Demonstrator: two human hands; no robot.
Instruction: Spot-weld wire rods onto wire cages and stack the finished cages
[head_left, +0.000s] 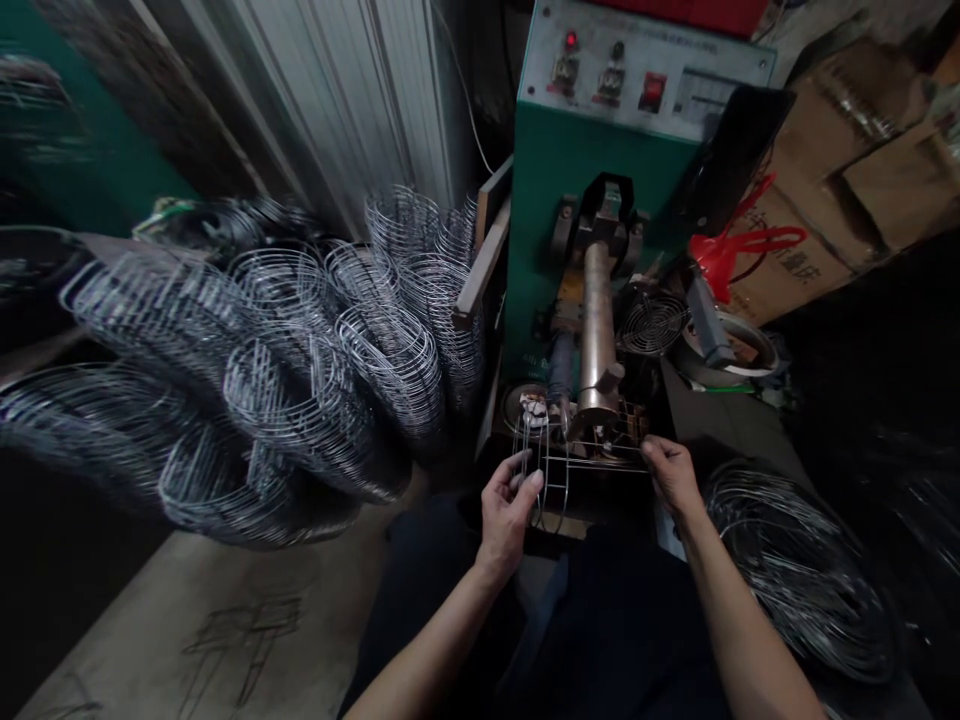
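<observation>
In the head view, a wire frame (556,487) was held in front of the person's lap, just below the lower end of a metal cylinder (598,320). Its bent wires were gripped between the thumb and curled fingers of the left hand (508,510). The right ends of thin straight wires (600,460) were pinched between the thumb and forefinger of the right hand (673,475); whether these wires were joined to the frame could not be told. The cylinder was carried on the front of a green machine (536,220), on whose panel a red light (571,38) was lit. To the left, many wire loops (394,360) were gathered in tall, leaning stacks. To the right, a coil of wire (802,575) was seen beside the right forearm, and a round wire guard (651,322) was placed near the cylinder. Cardboard boxes (795,205) were piled farther back.
</observation>
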